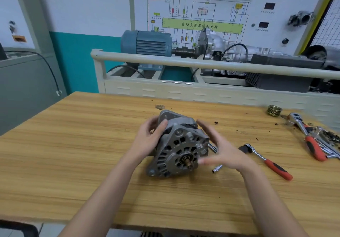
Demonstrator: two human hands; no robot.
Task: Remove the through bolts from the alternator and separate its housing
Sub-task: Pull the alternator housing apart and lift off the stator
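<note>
A grey alternator (pixel 179 148) lies on its side in the middle of the wooden table (pixel 73 144), its shaft end facing me. My left hand (pixel 150 138) holds its left side, thumb on top of the housing and fingers curled round the back. My right hand (pixel 219 147) hovers at its right side with fingers straight and spread, blurred, just off the housing. A small metal socket piece (pixel 217 168) lies on the table below my right hand. A chrome part (pixel 213 147) shows behind my right hand's fingers.
A red-handled ratchet (pixel 268 161) lies to the right. At the far right lie a second ratchet (pixel 306 135), loose sockets (pixel 327 137) and a brass pulley (pixel 274 110). Behind the table stands a training rig with a rail (pixel 184 61) and a blue motor (pixel 147 42).
</note>
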